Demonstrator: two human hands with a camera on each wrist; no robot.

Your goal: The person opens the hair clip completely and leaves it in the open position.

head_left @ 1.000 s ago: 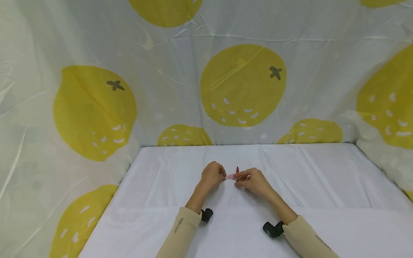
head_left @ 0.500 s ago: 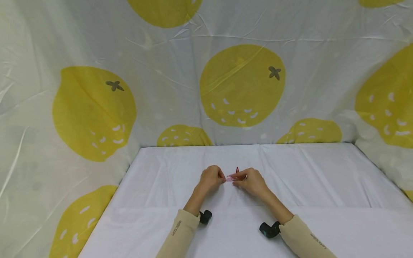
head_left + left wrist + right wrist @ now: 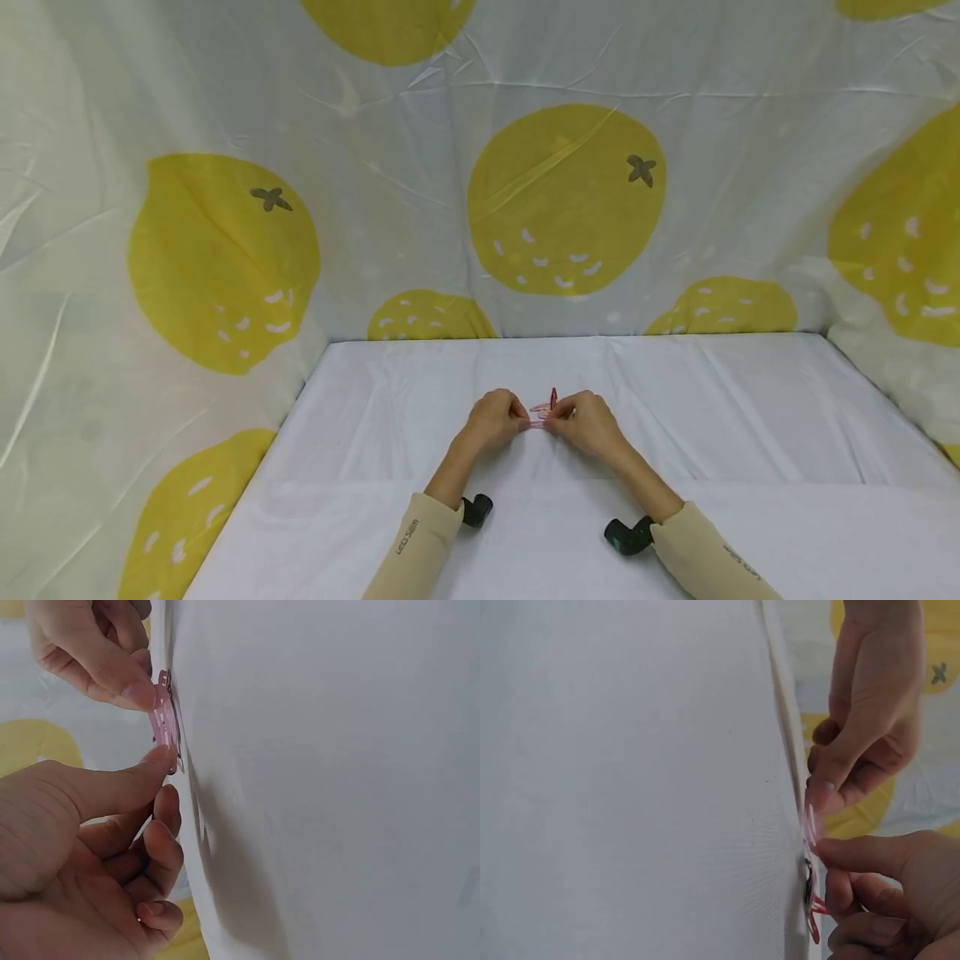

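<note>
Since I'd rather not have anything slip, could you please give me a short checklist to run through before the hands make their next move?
1. Left hand has a grip on the pink piece: ok, thumb and fingertip pinch one end.
2. Right hand has a grip on it too: ok, it pinches the piece near the other end.
3. Red piece separate from the pink piece: cannot tell, they overlap near the right fingertips.
4. Left sleeve and right sleeve clear of the pieces: ok, both end behind the hands.
5. White cloth smooth: not ok, creases show.
</note>
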